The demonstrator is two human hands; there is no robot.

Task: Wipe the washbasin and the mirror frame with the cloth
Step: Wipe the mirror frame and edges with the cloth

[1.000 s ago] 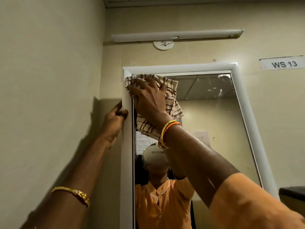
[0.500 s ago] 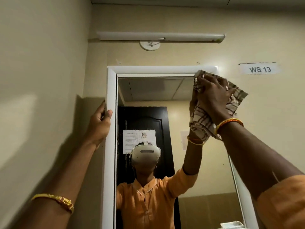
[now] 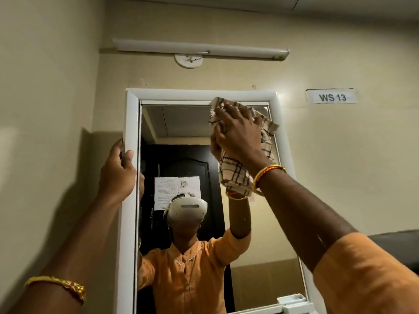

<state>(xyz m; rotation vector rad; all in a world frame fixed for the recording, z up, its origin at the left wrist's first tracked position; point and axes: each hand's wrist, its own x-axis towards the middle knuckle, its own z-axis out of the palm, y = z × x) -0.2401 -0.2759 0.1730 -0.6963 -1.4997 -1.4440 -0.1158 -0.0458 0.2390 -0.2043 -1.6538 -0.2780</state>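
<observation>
A tall mirror with a white frame (image 3: 181, 95) hangs on the cream wall in front of me. My right hand (image 3: 238, 134) presses a checked beige-and-brown cloth (image 3: 235, 175) against the glass just under the frame's top bar, near the upper right corner. The cloth's lower end hangs down over my wrist. My left hand (image 3: 118, 173) grips the frame's left upright at about mid height, thumb on the front face. The washbasin is out of view below.
A tube light (image 3: 201, 49) and a round wall fitting (image 3: 188, 61) sit above the mirror. A label reading WS 13 (image 3: 332, 96) is on the wall to the right. The side wall (image 3: 45, 109) stands close on the left. A dark ledge (image 3: 399, 240) shows at the right.
My right hand swept the cloth along the top of the frame from the left corner to the right corner, then came back a little leftward and down onto the glass. My left hand kept its grip.
</observation>
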